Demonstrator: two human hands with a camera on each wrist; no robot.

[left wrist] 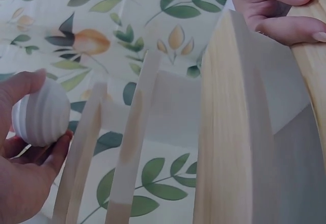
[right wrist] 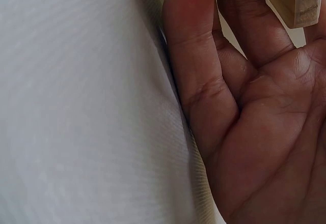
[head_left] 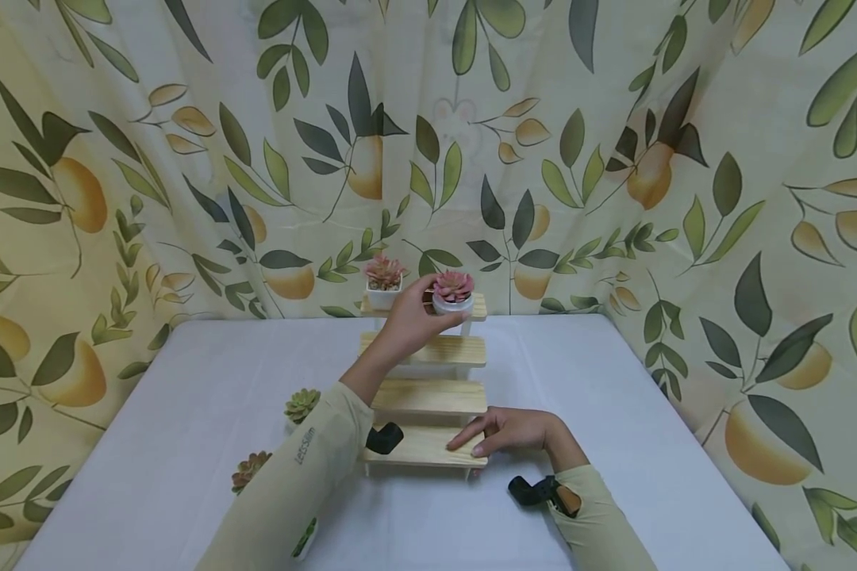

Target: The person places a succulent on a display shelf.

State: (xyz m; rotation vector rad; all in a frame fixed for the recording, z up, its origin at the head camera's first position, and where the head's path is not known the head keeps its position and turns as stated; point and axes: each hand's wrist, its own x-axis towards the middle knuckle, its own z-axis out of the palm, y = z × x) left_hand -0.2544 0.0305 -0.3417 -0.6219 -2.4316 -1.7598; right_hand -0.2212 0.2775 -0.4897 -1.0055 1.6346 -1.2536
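In the head view my left hand pinches a small white ribbed pot between thumb and fingers. A pink succulent sits in it. That hand is at the top tier of a stepped wooden plant stand, to the right of another potted pink succulent. Low on the stand, my right hand grips the right end of the bottom step. Its thumb and index finger lie on the board, while other fingers pass beneath the edge, partly hidden. The right wrist view shows the wood's end between fingers.
Left of the stand, a green succulent and a reddish-green succulent are partly behind the left sleeve. Another green plant shows near the front. A white cloth covers the table, with a leaf-print curtain behind.
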